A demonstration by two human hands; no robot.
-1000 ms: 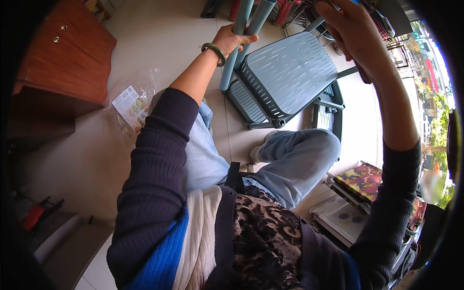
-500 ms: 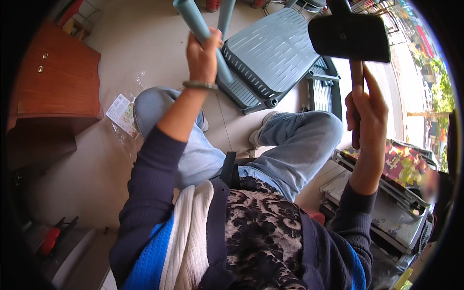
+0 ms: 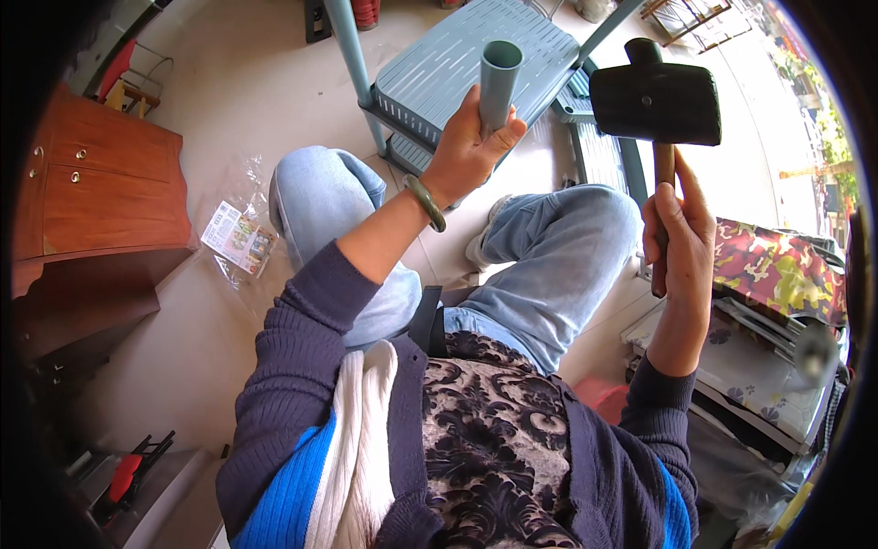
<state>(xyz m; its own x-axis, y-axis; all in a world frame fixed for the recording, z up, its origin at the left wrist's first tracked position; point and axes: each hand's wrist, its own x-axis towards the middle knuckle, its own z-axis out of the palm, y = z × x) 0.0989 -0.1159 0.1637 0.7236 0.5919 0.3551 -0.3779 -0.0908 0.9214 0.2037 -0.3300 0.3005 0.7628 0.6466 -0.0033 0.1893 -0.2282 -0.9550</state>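
A grey-blue plastic tube (image 3: pixel 499 82), open at its top end, stands upright in the grip of my left hand (image 3: pixel 466 151). Its lower end is hidden behind my fingers. Beyond it lies a slotted grey-blue shelf panel (image 3: pixel 457 64), with one post (image 3: pixel 351 57) rising at its left corner and another (image 3: pixel 611 29) at its far right. My right hand (image 3: pixel 684 229) is wrapped round the wooden handle of a black-headed mallet (image 3: pixel 655 102), held up to the right of the shelf, head uppermost and touching nothing.
More slotted panels (image 3: pixel 604 160) lie on the floor right of the shelf. A printed sheet (image 3: pixel 240 236) with clear plastic wrap is left of my knee. A wooden cabinet (image 3: pixel 110 183) stands at the left. Folded items with a camouflage cover (image 3: pixel 777 270) are piled at the right.
My left hand has shifted right, from the shelf's left corner to its near corner, and now grips the tube there. The mallet has moved slightly down and toward me.
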